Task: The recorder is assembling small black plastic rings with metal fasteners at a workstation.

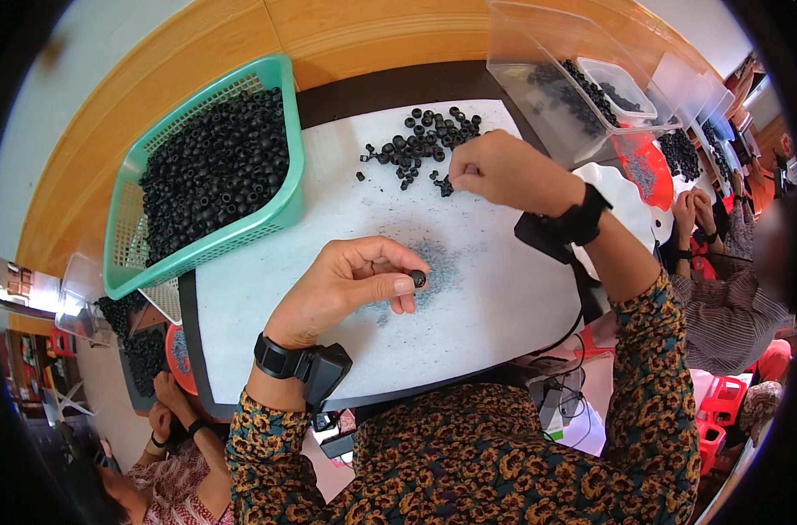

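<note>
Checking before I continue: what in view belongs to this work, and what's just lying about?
Likely belonging:
small rounded black part in left hand
loose black parts near right hand
green plastic basket of parts

Likely unrelated:
red plastic stools
black cable

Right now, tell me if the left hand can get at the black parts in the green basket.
Probably yes: the green basket is open on top, and nothing visible bars the left hand from reaching over its rim to the black parts, though that grip holds one small black piece.
</note>
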A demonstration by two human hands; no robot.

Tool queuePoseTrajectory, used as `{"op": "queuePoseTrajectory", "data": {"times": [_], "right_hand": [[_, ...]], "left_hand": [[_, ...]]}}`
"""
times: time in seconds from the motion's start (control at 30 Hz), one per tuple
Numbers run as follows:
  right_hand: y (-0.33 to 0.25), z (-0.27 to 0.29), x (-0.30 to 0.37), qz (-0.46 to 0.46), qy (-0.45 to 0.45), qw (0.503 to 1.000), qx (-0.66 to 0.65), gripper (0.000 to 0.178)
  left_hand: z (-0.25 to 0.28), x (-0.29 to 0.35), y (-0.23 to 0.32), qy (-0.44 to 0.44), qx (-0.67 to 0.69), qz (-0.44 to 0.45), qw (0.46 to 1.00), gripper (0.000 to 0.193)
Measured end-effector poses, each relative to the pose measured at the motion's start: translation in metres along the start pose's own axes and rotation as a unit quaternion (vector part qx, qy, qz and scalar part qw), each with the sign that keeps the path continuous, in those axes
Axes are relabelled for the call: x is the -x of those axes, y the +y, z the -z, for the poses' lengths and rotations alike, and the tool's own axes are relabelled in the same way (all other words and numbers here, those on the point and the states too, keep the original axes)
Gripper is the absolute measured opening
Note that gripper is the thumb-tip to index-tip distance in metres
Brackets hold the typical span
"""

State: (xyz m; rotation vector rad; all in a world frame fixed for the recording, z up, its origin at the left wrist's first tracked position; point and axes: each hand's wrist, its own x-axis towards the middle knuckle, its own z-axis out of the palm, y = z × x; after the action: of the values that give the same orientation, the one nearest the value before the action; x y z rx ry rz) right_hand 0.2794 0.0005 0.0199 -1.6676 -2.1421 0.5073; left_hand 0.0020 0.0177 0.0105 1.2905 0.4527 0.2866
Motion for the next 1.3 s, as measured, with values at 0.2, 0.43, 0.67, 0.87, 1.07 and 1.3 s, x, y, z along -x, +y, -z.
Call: {"op": "queuePoseTrajectory", "data": {"times": [0.2, 0.43, 0.67, 0.87, 1.07, 1.3], "right_hand": [[0.007, -0.029, -0.011, 0.028, 0.14, 0.988, 0.06, 0.012], [-0.002, -0.034, -0.029, 0.007, 0.052, 0.989, 0.135, 0.014], [-0.003, -0.031, -0.024, 0.001, 0.07, 0.997, 0.032, 0.01], [-0.039, -0.024, -0.004, 0.014, 0.099, 0.952, -0.291, 0.017], [-0.06, -0.016, 0.016, -0.073, 0.033, 0.912, -0.402, 0.017], [-0.067, -0.03, 0.022, -0.039, 0.046, 0.912, -0.407, 0.015]], "left_hand": [[-0.001, -0.001, 0.0, 0.02, -0.021, 0.002, 1.0, 0.02], [-0.001, -0.002, 0.0, 0.035, -0.006, -0.01, 0.999, 0.021], [0.001, -0.006, -0.003, 0.099, 0.015, -0.037, 0.994, 0.021], [0.003, -0.007, -0.006, 0.127, 0.048, -0.055, 0.989, 0.02], [0.004, -0.01, -0.005, 0.146, 0.065, -0.074, 0.984, 0.022], [0.003, -0.01, -0.003, 0.152, 0.064, -0.084, 0.983, 0.019]]}}
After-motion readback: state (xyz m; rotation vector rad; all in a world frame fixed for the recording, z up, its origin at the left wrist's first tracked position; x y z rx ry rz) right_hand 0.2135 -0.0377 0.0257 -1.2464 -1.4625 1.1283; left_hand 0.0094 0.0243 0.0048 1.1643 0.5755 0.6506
